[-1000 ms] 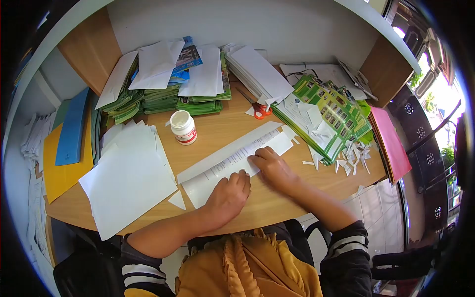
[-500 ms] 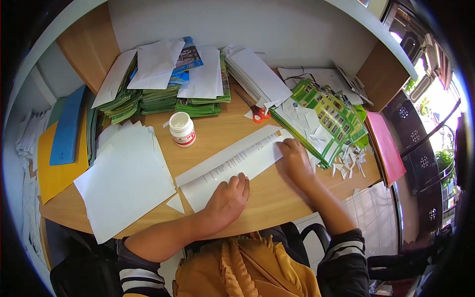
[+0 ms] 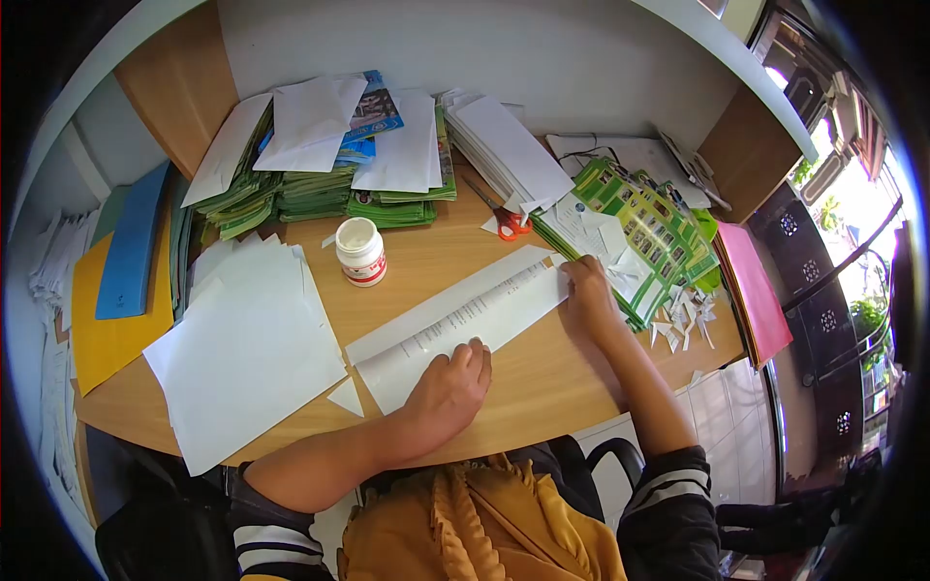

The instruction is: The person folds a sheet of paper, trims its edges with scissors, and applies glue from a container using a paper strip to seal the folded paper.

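Observation:
A long folded sheet of paper (image 3: 453, 318) lies aslant on the desk, with a line of print along its fold. My left hand (image 3: 448, 389) is closed, its curled fingers pressed on the near side of that sheet. At the sheet's right end, my right hand (image 3: 589, 295) has its fingers closed in a pinch on the corner. A small triangular paper scrap (image 3: 346, 397) lies by the sheet's left end. Beyond the sheet stands an uncapped white jar (image 3: 360, 257) with a red-marked label. Orange-handled scissors (image 3: 510, 224) lie farther back.
Loose white sheets (image 3: 247, 353) cover the left of the desk (image 3: 523, 402). Green booklet stacks (image 3: 315, 197) and white envelopes (image 3: 509, 150) line the back. To the right are green printed sheets (image 3: 649, 228), paper scraps (image 3: 684, 318) and a pink folder (image 3: 754, 286).
My right hand has slid slightly right and toward the far side, out to the sheet's right corner. The left hand stays in place on the paper.

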A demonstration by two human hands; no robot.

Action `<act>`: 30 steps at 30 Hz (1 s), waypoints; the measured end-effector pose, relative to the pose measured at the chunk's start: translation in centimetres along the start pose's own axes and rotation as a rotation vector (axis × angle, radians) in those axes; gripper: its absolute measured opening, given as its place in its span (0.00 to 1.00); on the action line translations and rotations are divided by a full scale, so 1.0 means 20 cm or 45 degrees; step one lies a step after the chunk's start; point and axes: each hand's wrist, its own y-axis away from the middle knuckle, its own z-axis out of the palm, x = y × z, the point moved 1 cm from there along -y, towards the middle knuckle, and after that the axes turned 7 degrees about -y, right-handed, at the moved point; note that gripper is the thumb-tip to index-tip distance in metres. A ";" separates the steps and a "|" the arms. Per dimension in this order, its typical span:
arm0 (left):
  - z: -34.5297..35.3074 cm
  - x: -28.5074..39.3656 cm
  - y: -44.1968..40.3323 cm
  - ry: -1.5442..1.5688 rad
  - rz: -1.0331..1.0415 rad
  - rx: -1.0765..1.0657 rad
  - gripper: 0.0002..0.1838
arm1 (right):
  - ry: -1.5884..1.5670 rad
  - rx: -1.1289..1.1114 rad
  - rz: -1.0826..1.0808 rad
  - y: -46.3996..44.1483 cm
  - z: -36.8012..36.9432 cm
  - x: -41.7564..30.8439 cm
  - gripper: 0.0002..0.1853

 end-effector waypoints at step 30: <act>0.00 0.02 0.01 0.013 -0.012 -0.045 0.21 | -0.199 -0.050 -0.092 -0.02 0.11 -0.13 0.05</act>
